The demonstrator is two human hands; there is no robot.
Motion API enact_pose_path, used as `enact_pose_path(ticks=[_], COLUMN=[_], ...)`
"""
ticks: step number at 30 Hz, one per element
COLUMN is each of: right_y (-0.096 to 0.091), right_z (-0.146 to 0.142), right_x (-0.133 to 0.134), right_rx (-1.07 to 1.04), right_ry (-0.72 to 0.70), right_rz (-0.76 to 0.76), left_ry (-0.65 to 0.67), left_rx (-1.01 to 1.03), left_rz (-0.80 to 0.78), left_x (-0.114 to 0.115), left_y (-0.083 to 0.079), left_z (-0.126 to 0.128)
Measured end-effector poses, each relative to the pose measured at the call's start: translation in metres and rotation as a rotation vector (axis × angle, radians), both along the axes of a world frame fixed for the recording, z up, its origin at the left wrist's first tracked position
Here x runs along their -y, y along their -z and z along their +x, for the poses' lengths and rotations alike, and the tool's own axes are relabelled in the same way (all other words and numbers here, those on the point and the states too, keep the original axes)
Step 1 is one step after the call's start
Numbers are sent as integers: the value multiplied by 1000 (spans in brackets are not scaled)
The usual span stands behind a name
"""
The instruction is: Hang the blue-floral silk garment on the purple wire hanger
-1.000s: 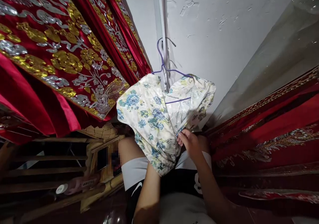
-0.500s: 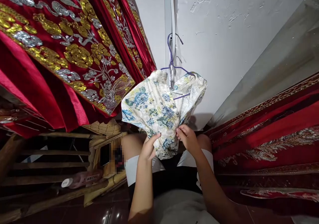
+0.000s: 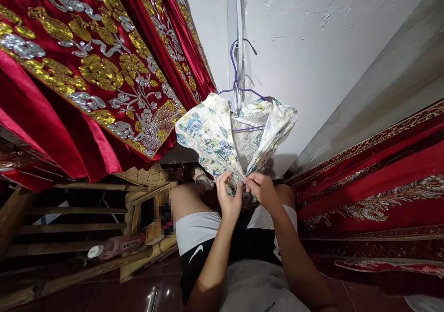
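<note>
A cream blouse (image 3: 215, 138) with blue and yellow flowers hangs in front of me on a purple wire hanger (image 3: 236, 73). Its front is parted in a V, with the inner back and the hanger's bar showing through. At the bottom of the V, my left hand (image 3: 229, 198) grips the blouse's edge between thumb and bent fingers. Right beside it, my right hand (image 3: 261, 189) pinches the other front edge. The fingertips of both hands nearly meet, and whatever small fastening lies between them is hidden.
Red velvet cloth with gold and silver sequins (image 3: 104, 71) hangs at upper left. More red embroidered cloth (image 3: 381, 187) covers the right side. A bamboo bench (image 3: 76, 247) stands at lower left, with a bottle (image 3: 118, 246) lying on it. Behind the blouse is a white wall (image 3: 294, 48).
My left hand has moved up and right along the blouse to meet my right hand. The blouse's front now opens wider, and its right side is spread outward.
</note>
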State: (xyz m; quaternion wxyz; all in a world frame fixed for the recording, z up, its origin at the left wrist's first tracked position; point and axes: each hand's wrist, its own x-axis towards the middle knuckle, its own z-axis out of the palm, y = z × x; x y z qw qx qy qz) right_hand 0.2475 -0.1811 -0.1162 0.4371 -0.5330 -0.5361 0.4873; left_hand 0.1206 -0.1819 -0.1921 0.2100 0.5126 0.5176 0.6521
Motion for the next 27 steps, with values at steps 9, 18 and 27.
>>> enact_pose_path(ticks=[9,18,27], right_y=[-48,-140,-128], right_z=[-6,-16,-15], right_x=[-32,-108,-91], right_rx=[-342,-446,-375], right_ry=[-57,35,10], right_rz=[-31,297,358], left_ry=[192,290,213], left_rx=[-17,-187,-239], left_rz=[-39,-38,340], left_x=[-20,-31,-97], left_y=[2,24,-132], left_z=[17,3,-29])
